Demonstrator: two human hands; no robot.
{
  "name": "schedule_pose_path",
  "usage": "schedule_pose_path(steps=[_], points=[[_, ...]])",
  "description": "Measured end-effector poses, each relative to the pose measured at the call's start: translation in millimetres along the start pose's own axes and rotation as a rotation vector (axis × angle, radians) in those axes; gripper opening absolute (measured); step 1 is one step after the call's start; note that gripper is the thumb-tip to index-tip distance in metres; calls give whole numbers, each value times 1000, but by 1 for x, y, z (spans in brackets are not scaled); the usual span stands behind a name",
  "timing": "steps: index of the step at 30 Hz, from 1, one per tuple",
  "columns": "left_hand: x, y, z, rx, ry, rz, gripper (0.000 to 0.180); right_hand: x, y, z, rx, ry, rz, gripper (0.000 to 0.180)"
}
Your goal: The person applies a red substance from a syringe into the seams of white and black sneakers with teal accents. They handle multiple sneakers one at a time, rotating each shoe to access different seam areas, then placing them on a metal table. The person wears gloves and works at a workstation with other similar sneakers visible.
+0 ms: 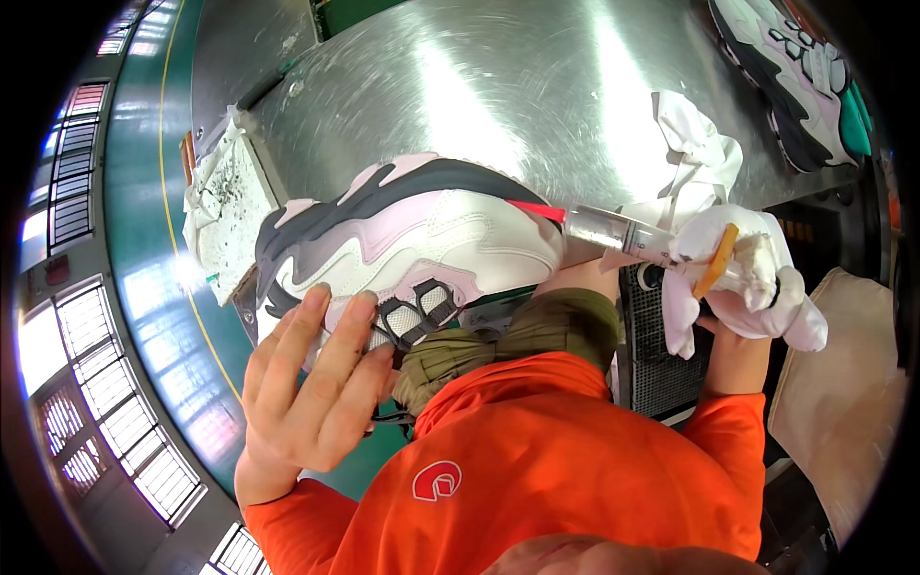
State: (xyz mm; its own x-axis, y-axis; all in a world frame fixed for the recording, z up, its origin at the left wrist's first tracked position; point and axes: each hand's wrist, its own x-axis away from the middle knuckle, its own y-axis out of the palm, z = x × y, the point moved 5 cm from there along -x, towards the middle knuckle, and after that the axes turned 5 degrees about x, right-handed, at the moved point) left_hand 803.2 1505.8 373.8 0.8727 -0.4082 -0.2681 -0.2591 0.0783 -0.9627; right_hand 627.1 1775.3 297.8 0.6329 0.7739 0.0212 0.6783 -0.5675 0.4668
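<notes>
A chunky sneaker (pixel 383 235) in white, pale pink and dark grey lies tipped on its side in front of me, its sole edge turned away from me. My left hand (pixel 311 374) grips it by the upper beside the laces, fingers on top; the thumb is hidden. In my right hand (pixel 733 264), which wears a white glove, is a clear syringe (pixel 613 233) with a red tip. That tip meets the sneaker's toe where the sole joins the upper. A tan-yellow strip (pixel 717 261) crosses the gloved fingers. Crumpled white cloth (pixel 698 144) lies just beyond this hand.
The sneaker is at the near edge of a shiny metal table (pixel 364 105). At the left edge sits a white pad (pixel 230 206) with dark smears. Another sneaker (pixel 791 81) with a green piece stands at the far right. A black mesh panel (pixel 661 350) is below the right hand.
</notes>
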Motion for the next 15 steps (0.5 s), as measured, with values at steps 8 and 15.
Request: schedule_pose_path(steps=[8,15], points=[[10,6,22,-100,-25,34,11,11,1,12,-62,-39,9,79],[16,11,35,-146,-30,37,10,23,8,22,-87,-50,53,79]])
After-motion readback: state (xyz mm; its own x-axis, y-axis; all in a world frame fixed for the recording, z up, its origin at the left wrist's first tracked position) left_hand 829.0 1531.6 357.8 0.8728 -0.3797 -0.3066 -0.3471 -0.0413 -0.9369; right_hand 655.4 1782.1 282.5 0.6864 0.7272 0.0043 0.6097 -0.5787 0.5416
